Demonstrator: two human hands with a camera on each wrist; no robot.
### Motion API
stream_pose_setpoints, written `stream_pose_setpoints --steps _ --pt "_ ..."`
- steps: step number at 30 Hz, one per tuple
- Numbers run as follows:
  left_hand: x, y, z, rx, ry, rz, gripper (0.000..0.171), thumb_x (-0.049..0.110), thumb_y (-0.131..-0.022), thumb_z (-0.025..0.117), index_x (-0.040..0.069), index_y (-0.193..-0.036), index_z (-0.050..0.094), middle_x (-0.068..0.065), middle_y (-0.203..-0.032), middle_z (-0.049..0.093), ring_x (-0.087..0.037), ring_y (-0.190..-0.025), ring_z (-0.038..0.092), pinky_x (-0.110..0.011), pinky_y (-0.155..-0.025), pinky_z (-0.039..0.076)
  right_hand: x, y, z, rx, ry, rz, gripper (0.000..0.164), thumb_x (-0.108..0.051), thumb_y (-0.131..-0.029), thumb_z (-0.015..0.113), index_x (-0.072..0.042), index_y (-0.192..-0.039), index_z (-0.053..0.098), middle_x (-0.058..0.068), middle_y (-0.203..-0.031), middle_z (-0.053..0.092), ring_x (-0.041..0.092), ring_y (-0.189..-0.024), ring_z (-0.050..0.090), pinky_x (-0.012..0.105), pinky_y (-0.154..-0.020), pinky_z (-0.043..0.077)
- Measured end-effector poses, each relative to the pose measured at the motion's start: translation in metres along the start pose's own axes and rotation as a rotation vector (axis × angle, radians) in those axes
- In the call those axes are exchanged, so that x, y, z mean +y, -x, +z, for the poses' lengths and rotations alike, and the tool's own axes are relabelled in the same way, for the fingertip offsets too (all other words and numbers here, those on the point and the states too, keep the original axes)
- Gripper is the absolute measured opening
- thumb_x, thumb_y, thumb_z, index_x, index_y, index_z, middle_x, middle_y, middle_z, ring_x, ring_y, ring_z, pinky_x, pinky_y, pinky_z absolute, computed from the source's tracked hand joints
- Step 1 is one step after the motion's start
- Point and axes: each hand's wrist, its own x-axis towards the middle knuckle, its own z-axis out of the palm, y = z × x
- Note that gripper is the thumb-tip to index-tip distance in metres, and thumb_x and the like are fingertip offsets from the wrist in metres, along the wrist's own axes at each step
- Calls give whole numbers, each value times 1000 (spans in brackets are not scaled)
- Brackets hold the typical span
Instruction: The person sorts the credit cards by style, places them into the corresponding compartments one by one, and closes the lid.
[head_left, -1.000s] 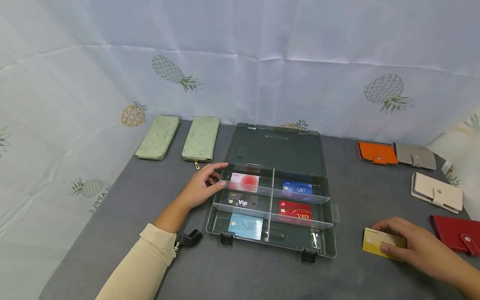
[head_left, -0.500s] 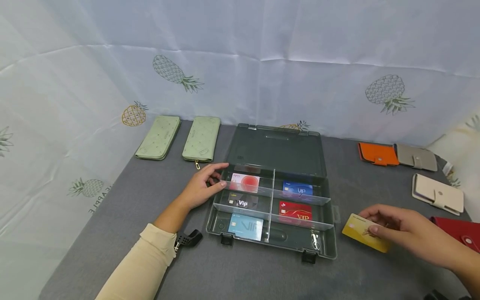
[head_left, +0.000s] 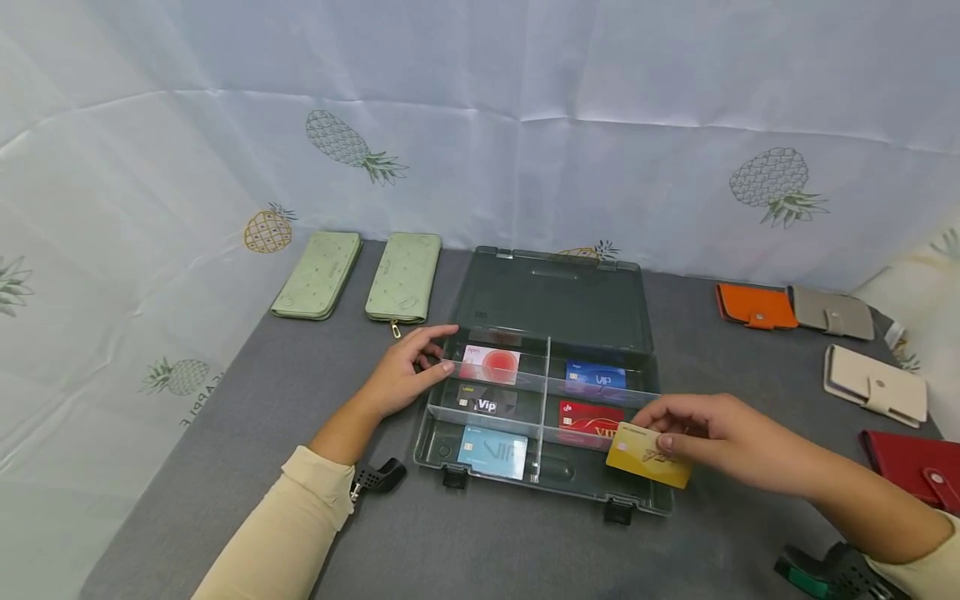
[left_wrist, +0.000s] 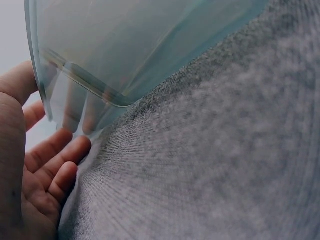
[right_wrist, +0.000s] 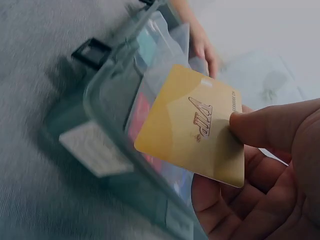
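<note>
My right hand [head_left: 701, 429] pinches a yellow VIP card [head_left: 643, 454] between thumb and fingers. In the head view the card overlaps the front right compartment of a grey see-through divided box [head_left: 543, 483], whose lid is folded back. The right wrist view has the card [right_wrist: 187, 117] tilted above the box's rim. Other cards lie inside: pink [head_left: 477, 364], black [head_left: 477, 402] and light blue [head_left: 491, 452] down the left column, blue [head_left: 595, 377] and red [head_left: 588, 419] on the right. At the box's left edge my left hand [head_left: 405, 372] rests, thumb at the rim, fingers relaxed.
Two green wallets [head_left: 317, 275] lie at the back left. On the right are an orange card holder [head_left: 756, 307], a grey one [head_left: 831, 313], a cream one [head_left: 875, 384] and a red one [head_left: 911, 467]. A pineapple-print cloth [head_left: 480, 175] hangs behind the table.
My right hand has carried the yellow card leftward, from beside the red card holder to over the front right of the box. The left hand has stayed at the box's edge.
</note>
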Motion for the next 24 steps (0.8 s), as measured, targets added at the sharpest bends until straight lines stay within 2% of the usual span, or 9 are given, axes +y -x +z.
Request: stream_pose_setpoints --steps 4,7,13,17,20,24 --pt "-1 -1 1 1 4 12 56 17 -100 76 15 -154 59 -12 -137 64 -26 -108 64 -38 -84 52 -4 -13 11 -26 -22 -52 26 -3 -108 62 -12 -130 71 -2 -109 73 16 -91 67 31 -70 59" --pt "-2 -1 1 -1 7 15 57 17 -100 76 15 -154 59 -11 -137 64 -26 -108 64 -37 -84 52 -6 -19 19 -39 0 -62 24 -5 -107 65 -12 -128 71 -3 -108 74 15 -90 68 30 -71 59" --pt "-2 -2 0 2 10 14 55 16 -101 75 14 -153 59 -12 -135 65 -27 -108 64 -39 -85 52 -13 -25 35 -23 188 -111 25 -5 -104 70 -18 -125 75 -11 -104 74 2 -75 58 26 -62 53" --pt "-1 -1 0 0 8 7 55 16 -101 75 13 -153 59 -12 -136 64 -27 -108 64 -40 -85 51 -12 -27 46 -25 278 -147 27 -4 -102 71 -18 -125 77 -9 -109 77 -3 -80 60 25 -65 54" --pt "0 0 0 0 4 7 55 17 -100 75 14 -153 59 -13 -136 64 -27 -107 64 -40 -84 52 -12 -28 52 -33 322 -136 26 -7 -101 73 -19 -124 77 -7 -113 78 -3 -86 63 25 -68 56" --pt "0 1 0 2 2 7 56 17 -100 75 14 -153 59 -12 -135 65 -27 -107 64 -41 -84 52 -15 -28 54 -27 360 -107 26 -12 -101 75 -19 -126 77 -6 -115 77 -3 -85 62 25 -67 55"
